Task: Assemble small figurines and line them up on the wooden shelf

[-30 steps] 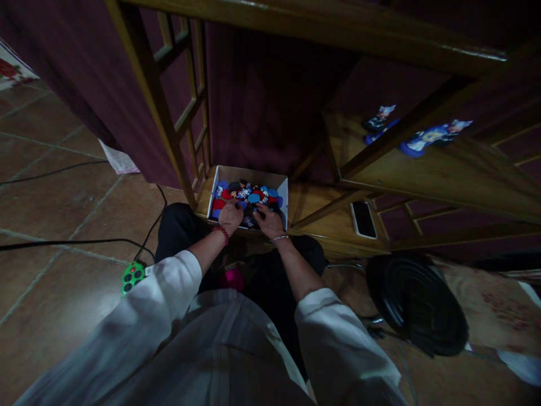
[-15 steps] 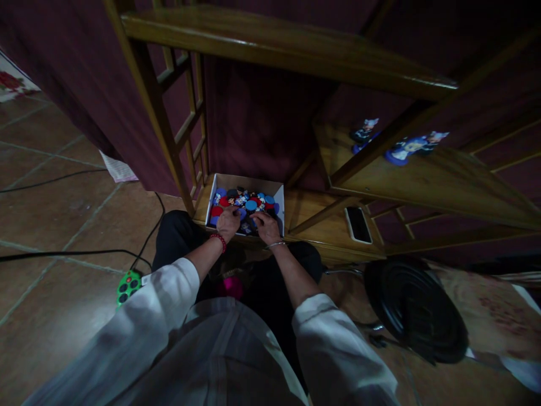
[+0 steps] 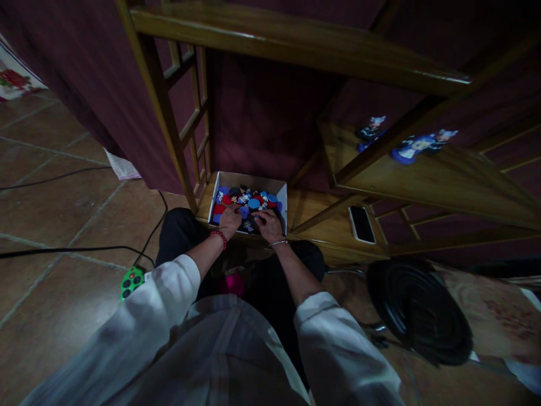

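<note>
A shallow white cardboard box [image 3: 249,180] stands on the low wooden shelf before me, filled with small figurines [image 3: 244,198] and red, blue and purple round bases. My left hand [image 3: 230,221], with a red bead bracelet, reaches over its near left part. Its fingers are closed beside a purple round base [image 3: 244,212]; whether they grip it is unclear. Over the near right part is my right hand [image 3: 269,225], wearing a thin bracelet. Those fingers are bent together near dark pieces, and what they hold is too dim to make out. A blue round base [image 3: 253,203] lies beyond both hands.
Several figurines on purple bases, one a white-and-blue figurine [image 3: 416,148], occupy the raised shelf at right. A phone [image 3: 361,224] lies on the low shelf. Wooden bars [image 3: 164,121] frame the left. A green power strip [image 3: 132,282] and cables are on the floor; a black round seat [image 3: 418,311] stands right.
The whole view has shifted slightly, with the shelf and box appearing a little further right. Both hands stay over the box with nearly the same finger pose.
</note>
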A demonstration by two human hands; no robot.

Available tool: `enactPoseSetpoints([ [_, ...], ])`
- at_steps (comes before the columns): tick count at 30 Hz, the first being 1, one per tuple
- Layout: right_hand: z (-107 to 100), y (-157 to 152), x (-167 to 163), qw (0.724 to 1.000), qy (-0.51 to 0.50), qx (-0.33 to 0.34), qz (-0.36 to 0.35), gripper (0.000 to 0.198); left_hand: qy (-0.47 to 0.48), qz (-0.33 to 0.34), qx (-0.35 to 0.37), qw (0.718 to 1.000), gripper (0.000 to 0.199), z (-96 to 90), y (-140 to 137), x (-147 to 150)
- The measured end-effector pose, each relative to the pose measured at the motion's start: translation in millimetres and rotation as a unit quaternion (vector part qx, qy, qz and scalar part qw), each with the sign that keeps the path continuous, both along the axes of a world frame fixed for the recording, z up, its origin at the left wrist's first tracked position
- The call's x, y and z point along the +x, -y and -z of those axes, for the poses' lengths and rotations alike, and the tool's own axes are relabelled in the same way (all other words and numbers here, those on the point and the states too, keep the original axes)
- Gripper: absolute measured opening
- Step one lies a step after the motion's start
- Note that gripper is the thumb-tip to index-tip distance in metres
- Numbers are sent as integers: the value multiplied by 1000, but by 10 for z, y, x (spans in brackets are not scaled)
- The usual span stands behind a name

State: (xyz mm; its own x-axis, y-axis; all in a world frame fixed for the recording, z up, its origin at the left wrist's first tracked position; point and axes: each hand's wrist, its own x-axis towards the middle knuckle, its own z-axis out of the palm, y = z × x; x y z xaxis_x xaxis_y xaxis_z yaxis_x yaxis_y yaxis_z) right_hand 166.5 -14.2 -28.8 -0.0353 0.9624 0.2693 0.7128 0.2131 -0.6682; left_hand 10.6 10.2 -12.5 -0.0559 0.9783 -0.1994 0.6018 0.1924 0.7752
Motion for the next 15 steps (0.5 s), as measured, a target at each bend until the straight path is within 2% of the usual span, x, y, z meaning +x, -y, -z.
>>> enactPoseSetpoints([
  [10,-51,26,-48,999,34,-34,19,17,-54,-28,-20,998,35,-6,-6,9],
  [15,-62,0,-59,999,34,-40,-10,19,-67,-25,-13,997,34,-7,-11,10],
])
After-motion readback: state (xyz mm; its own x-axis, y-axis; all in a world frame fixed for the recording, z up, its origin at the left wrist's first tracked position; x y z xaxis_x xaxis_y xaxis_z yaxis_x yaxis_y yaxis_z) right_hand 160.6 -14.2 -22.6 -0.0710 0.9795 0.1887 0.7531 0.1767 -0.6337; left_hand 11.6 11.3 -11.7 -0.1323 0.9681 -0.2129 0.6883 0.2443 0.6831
